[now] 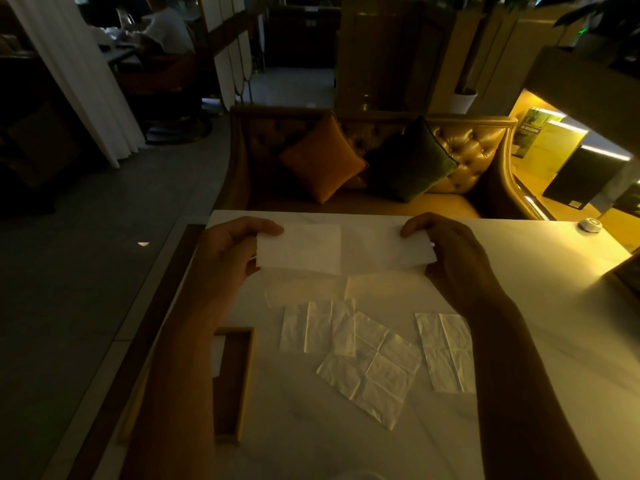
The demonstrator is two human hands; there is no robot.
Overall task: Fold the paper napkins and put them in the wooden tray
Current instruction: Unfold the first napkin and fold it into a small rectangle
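A white paper napkin [343, 249] is held up above the white table [540, 306], folded over into a long strip. My left hand [230, 256] pinches its left end and my right hand [450, 258] pinches its right end. Below them three unfolded, creased napkins lie flat on the table: one at the left [317, 327], one in the middle [372, 370] and one at the right [446, 353]. The wooden tray [239, 382] sits near the table's left edge, partly hidden by my left forearm, with something white [218, 355] inside it.
A small white round object [590, 224] rests at the table's far right corner. Beyond the table stands a tufted leather sofa [478, 150] with an orange cushion [322, 161] and a dark green cushion [412, 161]. A person sits at a table far back left.
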